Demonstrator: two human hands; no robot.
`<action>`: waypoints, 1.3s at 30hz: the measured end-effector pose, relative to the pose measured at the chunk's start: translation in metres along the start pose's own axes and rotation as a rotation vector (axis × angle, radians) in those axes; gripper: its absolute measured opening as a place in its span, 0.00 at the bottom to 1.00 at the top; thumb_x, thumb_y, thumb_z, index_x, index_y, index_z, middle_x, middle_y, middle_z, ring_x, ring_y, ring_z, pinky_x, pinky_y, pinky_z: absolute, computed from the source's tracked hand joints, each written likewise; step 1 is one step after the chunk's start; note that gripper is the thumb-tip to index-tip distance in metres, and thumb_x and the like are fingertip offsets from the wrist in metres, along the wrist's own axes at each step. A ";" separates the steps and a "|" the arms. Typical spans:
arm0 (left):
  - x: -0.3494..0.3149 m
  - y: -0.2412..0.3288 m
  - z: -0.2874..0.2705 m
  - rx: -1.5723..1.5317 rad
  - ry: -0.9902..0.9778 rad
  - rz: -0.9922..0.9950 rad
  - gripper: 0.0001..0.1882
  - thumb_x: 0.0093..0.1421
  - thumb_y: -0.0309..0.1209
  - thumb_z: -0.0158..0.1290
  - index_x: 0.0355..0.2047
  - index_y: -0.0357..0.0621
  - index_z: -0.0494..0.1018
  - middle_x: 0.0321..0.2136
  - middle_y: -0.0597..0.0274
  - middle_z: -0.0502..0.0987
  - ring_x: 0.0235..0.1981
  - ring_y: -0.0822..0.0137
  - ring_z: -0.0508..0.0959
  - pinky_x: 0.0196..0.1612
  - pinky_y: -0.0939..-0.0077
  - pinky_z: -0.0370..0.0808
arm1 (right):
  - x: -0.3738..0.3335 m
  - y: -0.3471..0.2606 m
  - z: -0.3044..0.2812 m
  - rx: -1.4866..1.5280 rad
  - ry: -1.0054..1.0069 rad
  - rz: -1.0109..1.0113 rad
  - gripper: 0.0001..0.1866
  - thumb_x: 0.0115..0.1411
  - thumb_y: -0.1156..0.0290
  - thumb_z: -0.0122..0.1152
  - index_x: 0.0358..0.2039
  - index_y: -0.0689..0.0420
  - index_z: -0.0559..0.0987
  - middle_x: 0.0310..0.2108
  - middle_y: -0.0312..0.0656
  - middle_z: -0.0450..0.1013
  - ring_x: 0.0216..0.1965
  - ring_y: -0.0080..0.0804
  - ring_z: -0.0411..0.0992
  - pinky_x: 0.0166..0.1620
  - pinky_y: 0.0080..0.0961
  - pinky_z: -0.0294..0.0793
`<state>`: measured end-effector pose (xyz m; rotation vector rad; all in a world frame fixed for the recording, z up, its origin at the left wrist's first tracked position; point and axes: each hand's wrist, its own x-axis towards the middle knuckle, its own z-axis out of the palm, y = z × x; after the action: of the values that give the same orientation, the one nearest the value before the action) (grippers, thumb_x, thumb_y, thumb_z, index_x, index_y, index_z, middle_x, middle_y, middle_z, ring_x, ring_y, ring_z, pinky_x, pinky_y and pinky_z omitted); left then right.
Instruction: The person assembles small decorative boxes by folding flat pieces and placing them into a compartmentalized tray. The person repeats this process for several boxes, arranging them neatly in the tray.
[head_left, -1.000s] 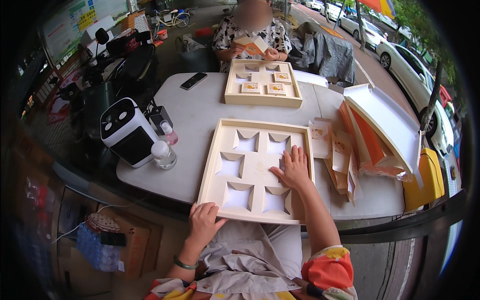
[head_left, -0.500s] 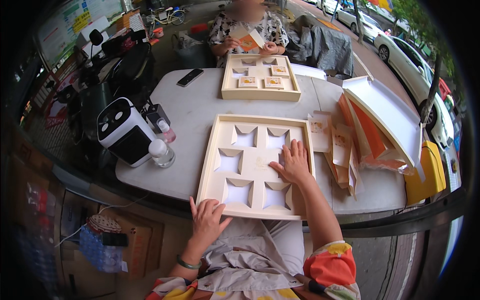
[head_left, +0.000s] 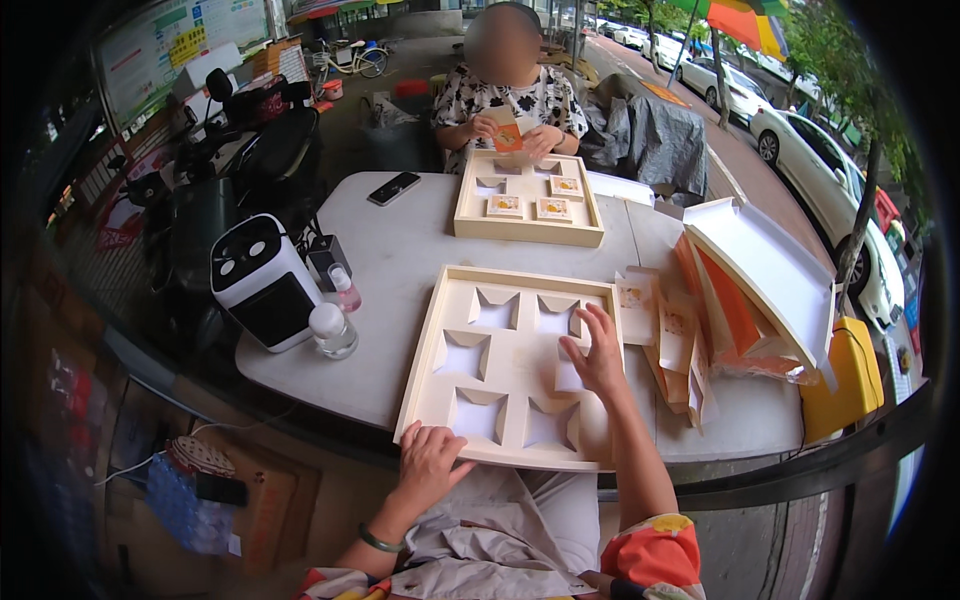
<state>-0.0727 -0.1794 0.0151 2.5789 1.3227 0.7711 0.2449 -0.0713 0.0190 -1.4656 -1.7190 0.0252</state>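
Note:
A large pale square box (head_left: pixel 432 345) lies on the table before me, with a cream insert holding several square openings with folded flaps. White shows through the openings. My left hand (head_left: pixel 432 464) rests its fingers on the box's near left corner, thumb apart, gripping nothing. Above the right side of the insert, my right hand (head_left: pixel 598 355) is raised, empty, with fingers curved and apart. It partly hides the middle right opening. Flattened printed cartons (head_left: pixel 637 300) in cream and orange lie just right of the box.
Across the table (head_left: pixel 375 240), a person (head_left: pixel 510 100) holds an orange-and-cream carton over a similar box (head_left: pixel 530 228) with small square packs. At left stand a white-and-black device (head_left: pixel 262 285), bottles (head_left: pixel 333 331) and a phone (head_left: pixel 394 188). A white-lined tray (head_left: pixel 765 260) leans at right beside a yellow container (head_left: pixel 848 385).
My right hand has lifted off the insert, its fingers now curved. My left fingers have drawn closer together at the corner. The whole view has tilted up.

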 end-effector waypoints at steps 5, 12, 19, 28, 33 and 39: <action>-0.015 -0.005 -0.004 0.033 0.035 -0.050 0.19 0.44 0.37 0.66 0.36 0.49 0.74 0.34 0.62 0.70 0.40 0.61 0.71 0.56 0.55 0.59 | 0.033 -0.158 -0.106 0.738 0.166 -0.228 0.16 0.54 0.77 0.65 0.45 0.58 0.76 0.37 0.45 0.74 0.37 0.34 0.74 0.46 0.32 0.73; -0.008 -0.001 -0.003 0.022 0.035 -0.025 0.19 0.44 0.37 0.66 0.35 0.49 0.74 0.33 0.64 0.69 0.40 0.61 0.71 0.56 0.56 0.59 | -0.010 -0.250 -0.223 1.092 0.277 -1.093 0.20 0.55 0.75 0.64 0.49 0.45 0.77 0.43 0.26 0.72 0.31 0.21 0.70 0.39 0.24 0.73; -0.006 0.000 -0.004 0.008 0.019 -0.013 0.19 0.44 0.37 0.66 0.36 0.48 0.75 0.33 0.63 0.69 0.41 0.60 0.70 0.56 0.58 0.59 | -0.006 -0.274 -0.207 1.174 0.344 -1.130 0.15 0.53 0.80 0.64 0.41 0.49 0.79 0.40 0.24 0.71 0.29 0.19 0.69 0.36 0.20 0.72; -0.006 -0.001 -0.004 0.007 0.031 -0.006 0.19 0.43 0.36 0.66 0.35 0.48 0.73 0.32 0.62 0.69 0.40 0.61 0.70 0.55 0.55 0.59 | -0.009 -0.272 -0.201 1.217 0.320 -1.107 0.13 0.52 0.83 0.62 0.36 0.51 0.79 0.37 0.27 0.73 0.27 0.22 0.71 0.35 0.21 0.73; -0.008 -0.002 -0.001 0.009 0.039 0.005 0.20 0.43 0.36 0.67 0.36 0.48 0.73 0.33 0.63 0.69 0.40 0.61 0.70 0.56 0.55 0.59 | -0.007 -0.267 -0.205 1.251 0.213 -1.116 0.13 0.50 0.83 0.63 0.35 0.51 0.79 0.37 0.30 0.73 0.26 0.24 0.72 0.35 0.23 0.72; -0.007 0.000 -0.003 0.034 0.021 -0.016 0.19 0.44 0.38 0.66 0.36 0.48 0.75 0.34 0.63 0.70 0.41 0.61 0.71 0.56 0.57 0.59 | -0.019 -0.273 -0.206 1.205 0.316 -0.945 0.12 0.51 0.81 0.64 0.35 0.51 0.79 0.40 0.29 0.71 0.28 0.24 0.69 0.35 0.25 0.71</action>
<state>-0.0778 -0.1854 0.0147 2.5893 1.3726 0.7813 0.1490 -0.2720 0.2796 0.2363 -1.4831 0.2549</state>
